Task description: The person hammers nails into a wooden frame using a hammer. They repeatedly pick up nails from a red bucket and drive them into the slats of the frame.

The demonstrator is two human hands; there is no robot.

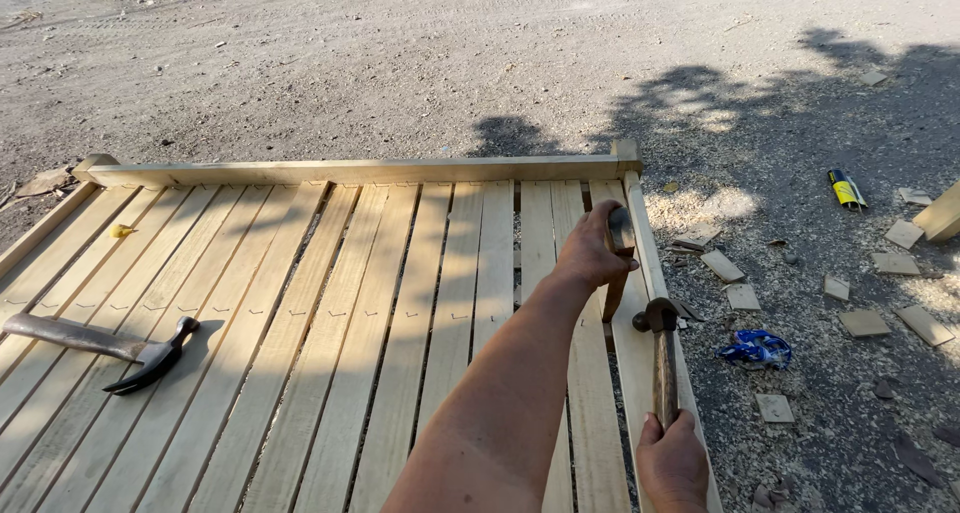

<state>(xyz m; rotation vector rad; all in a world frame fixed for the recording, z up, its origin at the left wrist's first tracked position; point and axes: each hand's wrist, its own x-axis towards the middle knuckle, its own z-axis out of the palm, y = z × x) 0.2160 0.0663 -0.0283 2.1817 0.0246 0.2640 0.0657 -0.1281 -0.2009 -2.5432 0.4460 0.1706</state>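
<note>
Head view, left hand clamped on chisel, right hand gripping hammer, spare claw hammer lying on slats

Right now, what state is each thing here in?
Left hand: closed on a wooden-handled tool, held upright on the slats.
Right hand: gripping a hammer, head raised.
Claw hammer: lying flat, untouched.
Slatted panel: flat on the ground.
Yellow tube: lying on the dirt.
</note>
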